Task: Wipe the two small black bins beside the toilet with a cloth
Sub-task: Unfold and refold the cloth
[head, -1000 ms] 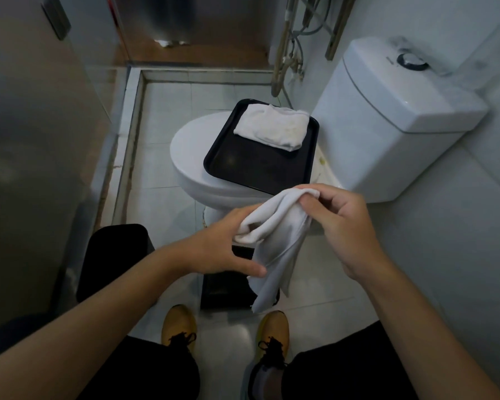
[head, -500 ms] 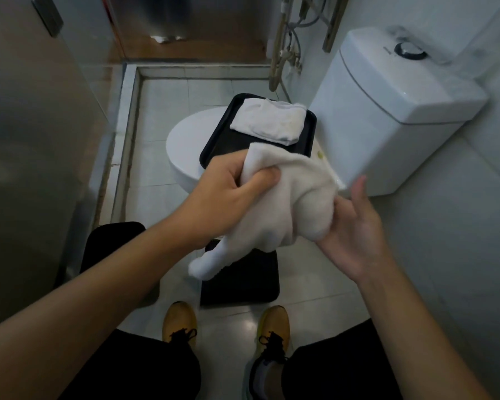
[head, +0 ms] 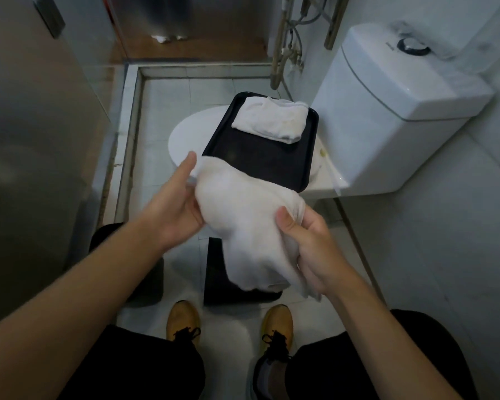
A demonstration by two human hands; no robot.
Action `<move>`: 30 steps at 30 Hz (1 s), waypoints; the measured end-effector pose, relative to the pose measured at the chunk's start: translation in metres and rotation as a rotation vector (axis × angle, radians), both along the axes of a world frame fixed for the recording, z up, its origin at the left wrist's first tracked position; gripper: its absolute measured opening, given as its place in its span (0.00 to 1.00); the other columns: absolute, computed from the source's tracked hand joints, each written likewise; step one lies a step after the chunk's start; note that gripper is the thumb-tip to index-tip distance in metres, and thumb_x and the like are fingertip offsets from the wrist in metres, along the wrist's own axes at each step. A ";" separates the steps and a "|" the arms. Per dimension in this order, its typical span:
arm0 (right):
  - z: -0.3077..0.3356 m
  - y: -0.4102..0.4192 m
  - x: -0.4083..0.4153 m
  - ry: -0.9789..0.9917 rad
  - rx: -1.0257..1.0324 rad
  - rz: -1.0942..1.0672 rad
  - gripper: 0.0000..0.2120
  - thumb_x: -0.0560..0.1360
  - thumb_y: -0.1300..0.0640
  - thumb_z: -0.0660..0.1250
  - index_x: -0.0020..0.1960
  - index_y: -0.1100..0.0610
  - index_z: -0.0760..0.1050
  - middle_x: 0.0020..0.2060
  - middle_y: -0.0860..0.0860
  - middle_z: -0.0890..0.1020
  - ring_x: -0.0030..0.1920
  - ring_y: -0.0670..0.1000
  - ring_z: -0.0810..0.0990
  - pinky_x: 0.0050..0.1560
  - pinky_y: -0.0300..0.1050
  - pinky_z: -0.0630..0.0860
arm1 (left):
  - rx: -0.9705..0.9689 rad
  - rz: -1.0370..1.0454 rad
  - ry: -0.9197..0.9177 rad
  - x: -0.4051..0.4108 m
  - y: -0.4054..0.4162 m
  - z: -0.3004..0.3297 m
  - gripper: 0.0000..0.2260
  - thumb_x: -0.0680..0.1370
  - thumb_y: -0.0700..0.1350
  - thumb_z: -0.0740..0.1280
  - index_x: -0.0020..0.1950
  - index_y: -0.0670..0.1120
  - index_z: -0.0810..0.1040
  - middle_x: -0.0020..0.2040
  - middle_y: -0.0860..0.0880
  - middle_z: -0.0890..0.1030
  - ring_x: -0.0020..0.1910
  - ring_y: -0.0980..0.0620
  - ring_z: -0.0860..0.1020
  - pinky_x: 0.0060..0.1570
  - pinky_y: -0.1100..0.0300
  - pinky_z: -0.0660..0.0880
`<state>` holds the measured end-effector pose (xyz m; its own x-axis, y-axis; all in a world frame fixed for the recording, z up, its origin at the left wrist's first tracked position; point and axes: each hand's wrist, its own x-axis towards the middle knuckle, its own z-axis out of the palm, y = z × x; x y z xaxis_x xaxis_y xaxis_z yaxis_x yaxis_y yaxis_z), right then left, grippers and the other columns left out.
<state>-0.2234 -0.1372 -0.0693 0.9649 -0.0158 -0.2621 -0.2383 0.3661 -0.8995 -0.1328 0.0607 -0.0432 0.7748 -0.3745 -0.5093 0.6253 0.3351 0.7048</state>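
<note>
Cloth (head: 248, 223), white and bunched, hangs between the person's two hands above the floor in front of the toilet (head: 387, 116). The left hand (head: 175, 206) lies against the cloth's left side with its fingers nearly straight, the fingertips reaching up along the top edge; it presses the fabric rather than curling round it. The right hand (head: 306, 243) has a closed grip on the cloth's right side, thumb on top and fingers wrapped under a fold, and the loose end droops past the wrist.

Directly beneath the cloth stands one small black bin (head: 217, 272) on the tiled floor, partly hidden by the fabric. The second black bin (head: 145, 278) stands to its left, largely covered by the left forearm, with a strip of pale tile between the two. Both are just ahead of the person's tan shoes (head: 184, 319).

On the closed toilet lid rests a black tray (head: 257, 160), and a second folded white towel (head: 272, 119) lies at its far end, near the cistern.
</note>
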 end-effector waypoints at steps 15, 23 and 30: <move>-0.004 -0.056 0.022 0.194 -0.550 0.173 0.27 0.71 0.64 0.77 0.66 0.49 0.74 0.60 0.46 0.82 0.61 0.49 0.80 0.65 0.56 0.75 | 0.567 0.038 -0.339 -0.056 -0.007 -0.044 0.09 0.78 0.48 0.68 0.54 0.44 0.76 0.44 0.47 0.85 0.46 0.47 0.84 0.42 0.52 0.83; 0.007 -0.058 0.019 0.142 -0.760 0.082 0.31 0.64 0.60 0.83 0.64 0.50 0.77 0.53 0.49 0.83 0.55 0.51 0.82 0.55 0.44 0.81 | 0.863 -0.268 -0.713 -0.034 0.007 -0.039 0.22 0.71 0.45 0.76 0.64 0.52 0.77 0.44 0.62 0.81 0.43 0.70 0.79 0.39 0.78 0.73; -0.014 -0.060 0.020 -0.116 -1.178 0.113 0.08 0.71 0.51 0.77 0.44 0.50 0.79 0.44 0.47 0.71 0.44 0.45 0.73 0.42 0.35 0.68 | 1.243 -0.212 -1.254 -0.032 0.004 -0.049 0.08 0.75 0.50 0.71 0.49 0.48 0.78 0.52 0.50 0.67 0.48 0.56 0.67 0.49 0.66 0.71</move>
